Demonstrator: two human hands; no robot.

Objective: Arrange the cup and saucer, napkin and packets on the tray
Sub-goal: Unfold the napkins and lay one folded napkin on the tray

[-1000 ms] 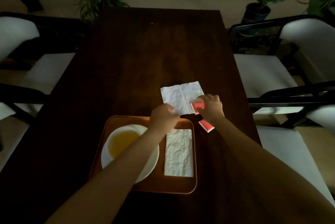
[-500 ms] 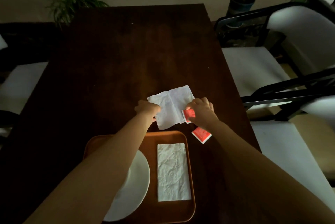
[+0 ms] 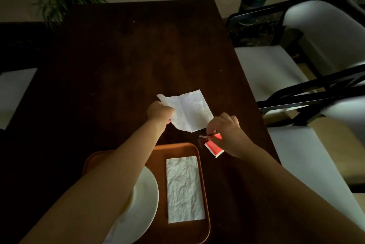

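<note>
Counter (image 3: 122, 62) carries our orange tray (image 3: 178, 150), holding saucer (image 3: 146, 200) and folded napkin (image 3: 184, 188). Beyond it, our left hand (image 3: 160, 112) pinches a loose napkin (image 3: 188, 110); our right hand (image 3: 225, 130) pinches one red packet (image 3: 214, 136), another packet (image 3: 213, 149) lying beneath.

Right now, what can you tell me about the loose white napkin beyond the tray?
The crumpled white paper napkin is unfolded into a roughly four-sided sheet with visible creases and a fold line down it. It sits beyond the orange tray, over the dark wooden table. The left hand pinches its left edge, which looks lifted and curled; whether the rest lies flat on the table is unclear. The right hand, holding a red packet, is close to its near right corner, apparently not touching it.
</note>
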